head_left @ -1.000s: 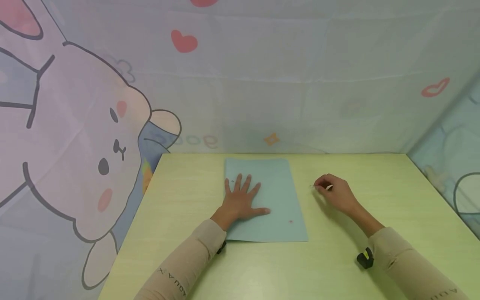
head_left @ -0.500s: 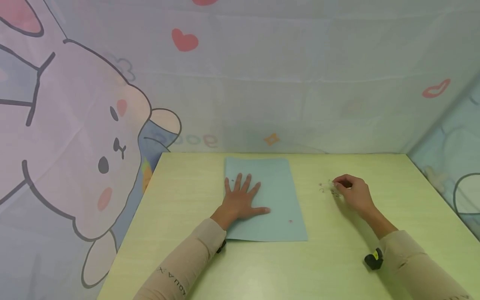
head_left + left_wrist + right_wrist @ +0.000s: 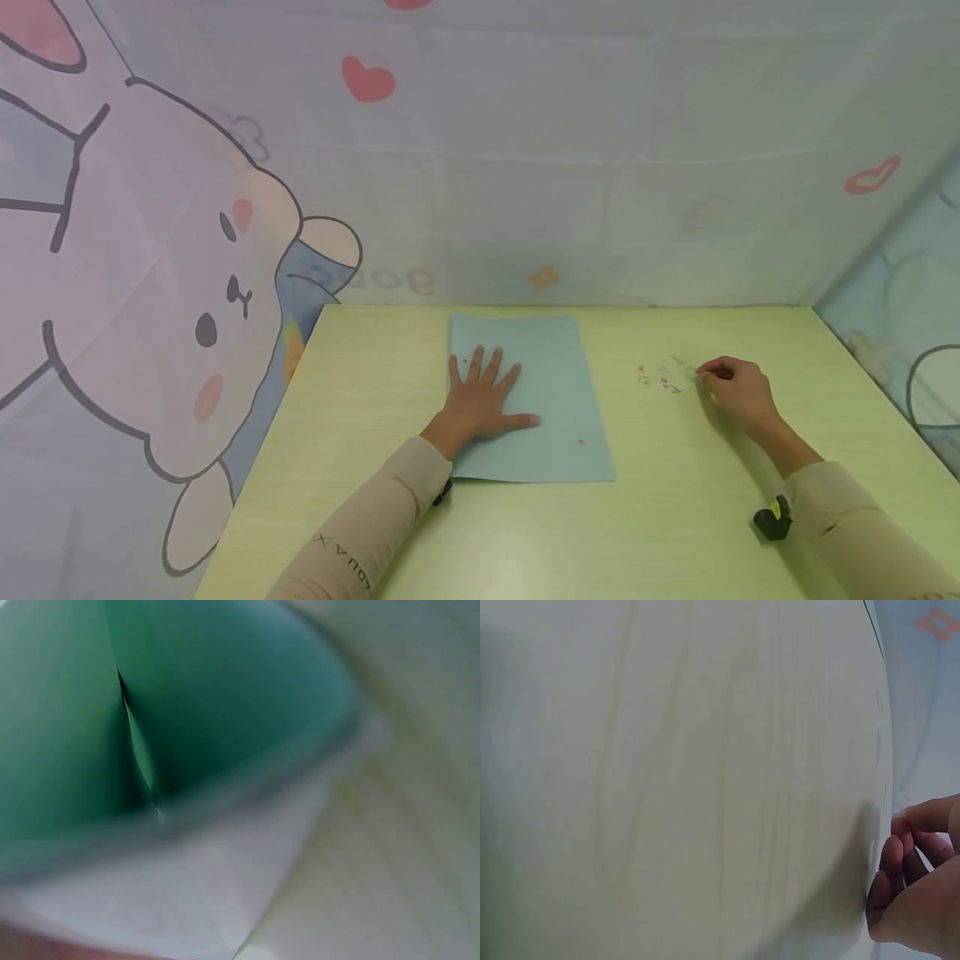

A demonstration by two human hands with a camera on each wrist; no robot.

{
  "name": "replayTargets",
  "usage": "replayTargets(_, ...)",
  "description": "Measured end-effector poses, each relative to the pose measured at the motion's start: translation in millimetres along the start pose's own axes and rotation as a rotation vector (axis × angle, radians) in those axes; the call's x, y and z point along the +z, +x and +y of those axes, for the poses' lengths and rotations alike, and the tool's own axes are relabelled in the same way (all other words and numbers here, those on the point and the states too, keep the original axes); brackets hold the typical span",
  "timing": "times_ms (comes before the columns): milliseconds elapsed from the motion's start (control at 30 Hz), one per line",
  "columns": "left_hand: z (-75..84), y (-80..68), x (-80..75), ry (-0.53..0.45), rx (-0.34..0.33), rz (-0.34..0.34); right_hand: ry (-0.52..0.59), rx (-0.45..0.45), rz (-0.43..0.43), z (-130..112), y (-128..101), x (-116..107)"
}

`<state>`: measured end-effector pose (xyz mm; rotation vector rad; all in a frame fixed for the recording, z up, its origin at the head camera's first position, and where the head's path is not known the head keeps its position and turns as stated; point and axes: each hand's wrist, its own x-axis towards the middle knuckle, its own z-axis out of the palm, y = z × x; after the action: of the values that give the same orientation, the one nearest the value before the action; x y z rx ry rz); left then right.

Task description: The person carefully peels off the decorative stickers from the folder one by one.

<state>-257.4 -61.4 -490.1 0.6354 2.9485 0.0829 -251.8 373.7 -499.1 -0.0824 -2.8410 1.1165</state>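
Observation:
My left hand (image 3: 478,407) lies flat with spread fingers on a pale blue-green sheet of paper (image 3: 558,367). A tiny dark mark and a tiny pink mark show on that paper. In the left wrist view the near edge of the green paper (image 3: 247,682) gapes, with a white face below it. To the right of the paper, my right hand (image 3: 738,392) pinches a small clear, whitish piece (image 3: 900,813) between thumb and index fingertip; I cannot tell its kind. Several small pinkish and dark marks (image 3: 665,383) show on the table, just left of those fingertips.
The light yellow-green wood-grain table (image 3: 540,533) reaches back to a fabric backdrop (image 3: 637,208) printed with hearts and a large rabbit (image 3: 172,275). A black wrist camera (image 3: 772,518) hangs under the right sleeve.
My right hand has moved right, away from the paper, still pinching. The small pinkish and dark marks have come into view where it was. My left hand has stayed put.

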Motion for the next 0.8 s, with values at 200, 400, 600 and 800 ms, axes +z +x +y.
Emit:
replayTargets(200,0.2,0.1,-0.2,-0.002,0.0,0.002,-0.008,0.029,-0.035,2.7,2.0,-4.1)
replayTargets(400,-0.7,1.4,2.7,0.005,-0.002,0.001,-0.031,0.025,-0.05,9.0,5.1,-4.1)
replayTargets(600,-1.4,3.1,6.3,0.006,-0.009,-0.004,-0.012,0.034,-0.069,14.8,6.5,-5.9)
replayTargets(800,-1.4,2.7,4.5,0.006,-0.003,0.001,0.007,0.033,-0.06,16.4,6.2,-6.2)
